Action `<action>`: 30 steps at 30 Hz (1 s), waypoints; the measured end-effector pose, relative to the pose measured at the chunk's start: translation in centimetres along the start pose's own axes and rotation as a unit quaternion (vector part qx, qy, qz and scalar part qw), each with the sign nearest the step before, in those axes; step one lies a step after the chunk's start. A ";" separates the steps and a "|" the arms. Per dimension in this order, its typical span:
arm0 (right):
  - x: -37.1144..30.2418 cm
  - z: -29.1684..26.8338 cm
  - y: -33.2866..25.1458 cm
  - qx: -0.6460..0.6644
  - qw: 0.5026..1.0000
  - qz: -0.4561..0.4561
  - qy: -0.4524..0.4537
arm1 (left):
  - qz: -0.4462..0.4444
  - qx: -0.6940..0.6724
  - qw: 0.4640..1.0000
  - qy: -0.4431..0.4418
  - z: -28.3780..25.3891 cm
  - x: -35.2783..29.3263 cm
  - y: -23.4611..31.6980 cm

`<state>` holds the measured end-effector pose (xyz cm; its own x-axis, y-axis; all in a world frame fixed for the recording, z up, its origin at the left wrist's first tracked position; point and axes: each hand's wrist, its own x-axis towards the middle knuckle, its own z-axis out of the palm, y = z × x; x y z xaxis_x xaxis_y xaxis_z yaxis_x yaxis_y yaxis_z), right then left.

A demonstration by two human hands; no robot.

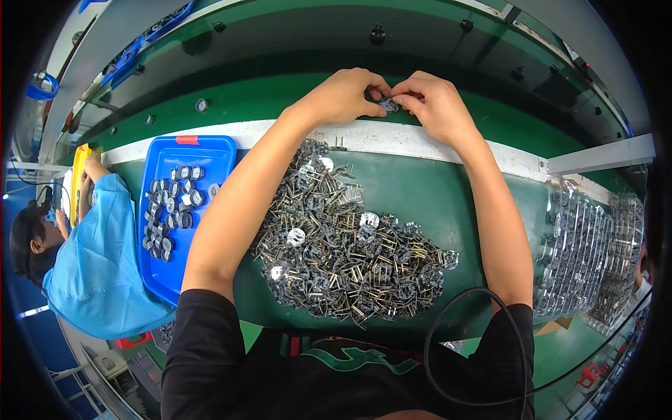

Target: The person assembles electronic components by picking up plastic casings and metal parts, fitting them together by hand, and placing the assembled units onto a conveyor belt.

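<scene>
From the head camera I saw both hands meet at the far edge of the bench; the left hand (344, 94) and the right hand (435, 103) each pinched one small dark part (388, 105) between thumb and fingertips, over the white strip (392, 140) that ran along the green bench (455, 196). I judged the grip the weak point; the part was tiny and held only by fingertips, so a slip could have dropped it beyond the strip or into the heap, where I could not have told it from the rest. The forearms crossed just above the pile of parts (350, 255); a lowered elbow could have scattered it. The pile looked like tangled thin metal pins with dark bodies and some round shiny faces; spiky, loose, prone to snag. To the left a smooth blue plastic tray (210, 157) held round dark pieces (171, 210) in rough rows; to the right lay clear ribbed plastic trays (588, 252), glossy and stacked.
</scene>
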<state>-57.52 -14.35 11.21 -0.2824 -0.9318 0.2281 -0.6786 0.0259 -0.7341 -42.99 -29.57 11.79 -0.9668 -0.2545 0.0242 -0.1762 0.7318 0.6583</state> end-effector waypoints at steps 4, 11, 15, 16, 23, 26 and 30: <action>0.0 0.1 0.5 -0.112 0.987 -0.114 0.033 | 0.005 -0.007 1.000 0.012 0.6 0.3 0.1; 0.3 -0.8 0.1 -0.159 0.983 -0.091 0.009 | 0.013 0.015 0.999 0.030 1.2 0.8 0.2; 0.2 -1.0 0.4 -0.166 0.981 -0.100 0.012 | 0.012 0.009 0.999 0.029 1.7 1.1 0.9; 0.2 -1.1 0.4 -0.169 0.980 -0.102 0.008 | 0.007 0.024 0.999 0.029 1.7 1.3 1.2; 0.1 -1.5 0.8 -0.218 0.972 -0.087 -0.003 | -0.037 0.041 0.998 0.037 2.9 2.1 1.9; 0.0 -1.7 0.8 -0.238 0.967 -0.087 -0.007 | -0.037 0.038 0.998 0.035 2.9 2.2 2.6; -0.4 -1.9 0.7 -0.275 0.957 -0.089 -0.023 | -0.043 0.072 0.996 0.012 2.9 2.4 3.6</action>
<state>-59.17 -13.27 11.87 -0.1074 -0.9538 0.2806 -0.9712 0.0402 -0.2349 -46.49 -25.74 12.02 -0.9425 -0.3342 -0.0099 -0.2855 0.7890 0.5440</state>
